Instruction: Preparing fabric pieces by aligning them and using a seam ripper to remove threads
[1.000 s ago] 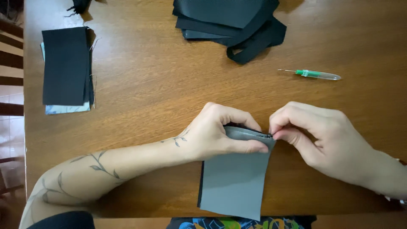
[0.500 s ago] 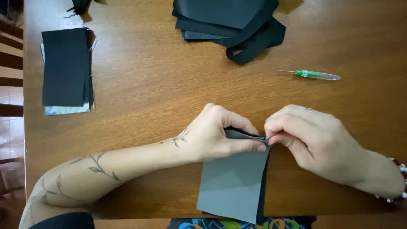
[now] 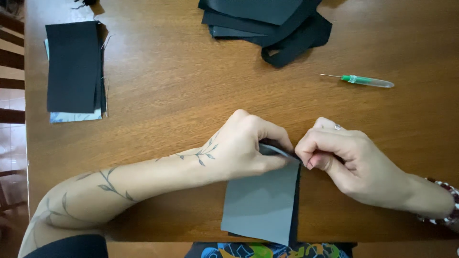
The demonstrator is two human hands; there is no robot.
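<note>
Both hands, left hand (image 3: pixel 246 148) and right hand (image 3: pixel 342 160), pinch the grey fabric piece (image 3: pixel 262 203) at its far edge, fold barely begun, other black pieces (image 3: pixel 74 64) untouched.

The top edge of the grey fabric piece (image 3: pixel 262 203) has been folded over further and flattened under the left hand (image 3: pixel 244 145). The right hand (image 3: pixel 342 160) has been closed tighter at the upper right corner of the piece. A dark underlayer is now exposed along its right edge.
</note>
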